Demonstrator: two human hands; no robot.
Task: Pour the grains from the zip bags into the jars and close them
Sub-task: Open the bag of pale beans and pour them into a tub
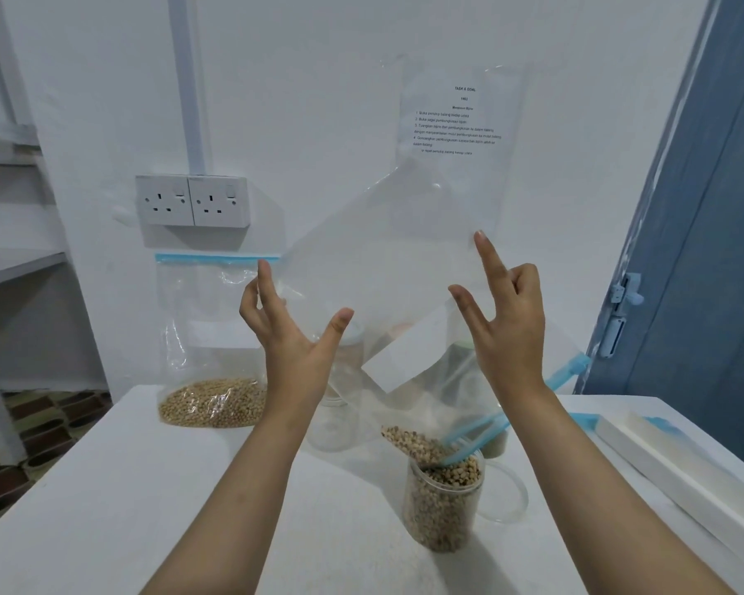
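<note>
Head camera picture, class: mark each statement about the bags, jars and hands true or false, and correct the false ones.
1. The tilted zip bag is held up with its blue zip end down at the filled jar. True.
2. The filled jar has its lid on. False: its mouth is open, with grains heaped at the rim.
3. A second zip bag stands against the wall with grains in its bottom. True.
4. That second bag's blue zip is at its bottom. False: the zip strip runs along its top.
5. Only the right hand is on the tilted bag. False: the left hand is raised at it too.
</note>
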